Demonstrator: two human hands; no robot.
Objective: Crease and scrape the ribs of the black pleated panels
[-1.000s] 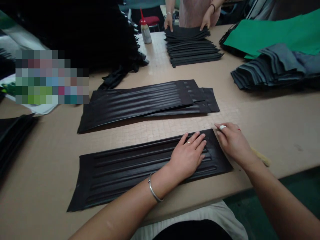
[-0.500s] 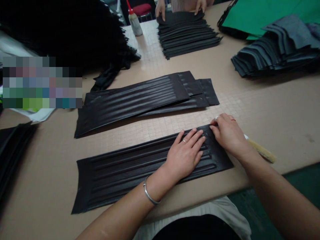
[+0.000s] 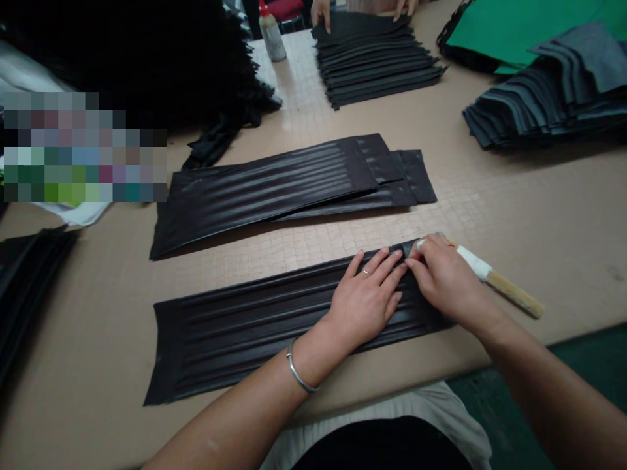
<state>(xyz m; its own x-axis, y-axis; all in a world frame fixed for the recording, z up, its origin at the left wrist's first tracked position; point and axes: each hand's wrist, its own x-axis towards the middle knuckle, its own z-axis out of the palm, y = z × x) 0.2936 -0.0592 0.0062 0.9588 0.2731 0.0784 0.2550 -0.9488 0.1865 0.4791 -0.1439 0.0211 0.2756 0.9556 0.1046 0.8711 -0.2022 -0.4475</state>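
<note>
Atop the dark ribbed panel [image 3: 264, 323], toward its right end, the left hand [image 3: 365, 297] lies palm down, its fingers stretched out and slightly spread, resting on the ridges without gripping anything. The panel itself lies flat on the tan tabletop [image 3: 563, 222], between the table's near edge and a stack of similar ribbed panels [image 3: 274, 189] just beyond it. At the panel's far right corner the right hand [image 3: 443, 274] is curled, thumb and forefinger pinched together on that end, where a bit of edge is turned up and a greyish face shows. White wrapping [image 3: 421, 245] circles one of its fingers.

Right of the panel, partly behind the right hand, lies a tool [image 3: 514, 295] with a white middle and a yellowish end. Well beyond the panel stand a red-capped bottle [image 3: 273, 40] and a stack of black strips [image 3: 377, 62], with another person's hands [image 3: 322, 14] at the strips' far edge. Beyond the panel to the right are layered grey pieces [image 3: 543, 94] and a green sheet [image 3: 529, 32]; left of the panel sits a pile of dark sheets [image 3: 29, 287].
</note>
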